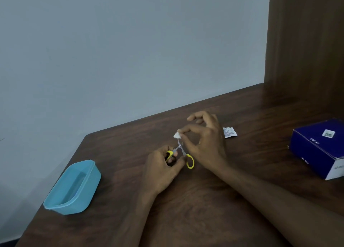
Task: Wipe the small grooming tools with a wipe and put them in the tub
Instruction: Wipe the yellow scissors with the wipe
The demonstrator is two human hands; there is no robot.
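yellow scissors [179, 151] gripped in left hand [163, 169], right hand [202, 140] pinching wipe [176, 135] at blade tip; should draw along each blade, edge away from fingers.

Counted on the table [204, 209]:
One scissors [181, 153], one wipe [176, 135], one tub [72, 188], one sachet [229, 132], one box [320, 148], two hands.

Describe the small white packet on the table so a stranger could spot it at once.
Start at the dark wooden table and find the blue box near its right edge. Left of the box, just past the right hand, a small packet lies flat on the wood. It is the only white, printed thing lying loose there; the other white bit is the wipe pinched in the fingers.
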